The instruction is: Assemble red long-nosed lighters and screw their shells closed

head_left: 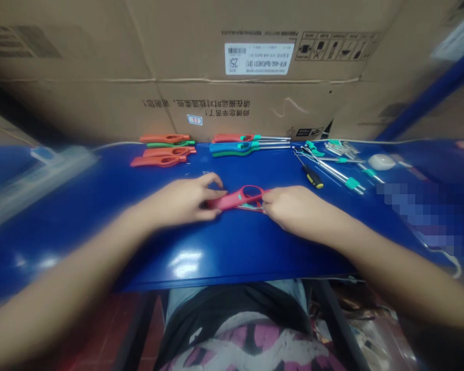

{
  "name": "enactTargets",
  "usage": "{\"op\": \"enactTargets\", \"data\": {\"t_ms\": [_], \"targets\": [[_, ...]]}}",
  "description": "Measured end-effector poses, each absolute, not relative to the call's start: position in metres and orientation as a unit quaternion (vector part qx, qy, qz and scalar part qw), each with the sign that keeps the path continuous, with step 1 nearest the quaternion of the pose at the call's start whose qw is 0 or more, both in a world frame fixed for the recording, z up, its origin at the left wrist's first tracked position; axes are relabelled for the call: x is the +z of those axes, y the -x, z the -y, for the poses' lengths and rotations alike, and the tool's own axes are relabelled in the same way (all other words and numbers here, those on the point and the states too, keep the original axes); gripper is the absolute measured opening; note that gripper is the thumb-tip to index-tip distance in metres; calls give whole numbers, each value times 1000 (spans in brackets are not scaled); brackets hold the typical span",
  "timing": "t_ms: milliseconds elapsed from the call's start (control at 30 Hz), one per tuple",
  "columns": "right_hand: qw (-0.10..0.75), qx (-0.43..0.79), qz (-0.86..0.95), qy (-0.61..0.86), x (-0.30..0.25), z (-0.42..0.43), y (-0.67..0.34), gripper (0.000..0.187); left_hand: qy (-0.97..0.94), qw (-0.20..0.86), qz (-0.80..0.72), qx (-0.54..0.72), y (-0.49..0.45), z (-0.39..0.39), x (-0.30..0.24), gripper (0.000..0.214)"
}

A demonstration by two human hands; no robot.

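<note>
Between my hands, just above the blue table, is a red long-reach lighter body (230,200) with a ring-shaped trigger opening and bits of teal inside. My left hand (187,198) grips its left end, thumb and fingers on either side. At the right end, my right hand (294,206) has its fingers closed on the body, beside the trigger ring. A second red edge and some metal show just under the ring; what they belong to is unclear. No metal tube shows on this body, though my right fingers hide its tip.
Several orange and green lighter bodies (166,152) lie at the back left. Lighters with metal tubes (235,149) lie at the back middle. To the right are a yellow-black screwdriver (312,176), loose tubes (338,172) and a white mouse-like object (381,162). A cardboard wall (100,103) stands behind.
</note>
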State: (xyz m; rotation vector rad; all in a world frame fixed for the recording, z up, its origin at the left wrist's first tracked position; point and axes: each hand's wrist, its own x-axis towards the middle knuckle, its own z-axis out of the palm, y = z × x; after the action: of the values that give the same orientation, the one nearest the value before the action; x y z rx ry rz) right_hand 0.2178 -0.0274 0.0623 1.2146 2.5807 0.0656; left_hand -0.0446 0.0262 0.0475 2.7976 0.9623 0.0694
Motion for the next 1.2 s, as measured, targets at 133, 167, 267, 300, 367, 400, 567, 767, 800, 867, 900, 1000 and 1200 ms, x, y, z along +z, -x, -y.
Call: {"op": "enactTargets", "data": {"t_ms": [133,167,267,300,367,400,567,767,800,867,900,1000,1200], "targets": [[141,20,-893,-427,62,28,-217,24,-938,122,-323,13,44,-27,48,30],[142,19,-892,-429,63,28,-217,24,-937,130,-325,13,44,-27,48,29],[154,15,-888,-433,66,28,-217,26,-933,142,-330,15,44,-25,47,30],[161,14,-886,-435,68,27,-217,27,-933,141,-331,15,43,-24,47,31],[171,14,-883,-438,69,26,-218,27,-933,135,-332,15,43,-23,46,31],[173,15,-882,-439,69,25,-218,27,-934,134,-332,13,42,-23,45,32],[169,45,-885,-431,64,23,-217,26,-934,142,-328,22,44,-27,45,38],[179,39,-884,-431,63,24,-215,27,-940,144,-308,21,49,-28,45,39],[173,31,-883,-435,64,23,-216,26,-940,145,-308,21,49,-27,45,39],[151,11,-879,-452,64,20,-219,25,-939,148,-310,25,49,-27,44,38],[135,-1,-876,-462,63,18,-222,24,-938,149,-310,27,49,-27,43,38],[76,-40,-873,-479,58,10,-229,26,-937,150,-314,31,49,-27,42,38],[-31,-155,-819,-552,54,1,-235,10,-935,155,-318,28,49,-27,40,38]]}}
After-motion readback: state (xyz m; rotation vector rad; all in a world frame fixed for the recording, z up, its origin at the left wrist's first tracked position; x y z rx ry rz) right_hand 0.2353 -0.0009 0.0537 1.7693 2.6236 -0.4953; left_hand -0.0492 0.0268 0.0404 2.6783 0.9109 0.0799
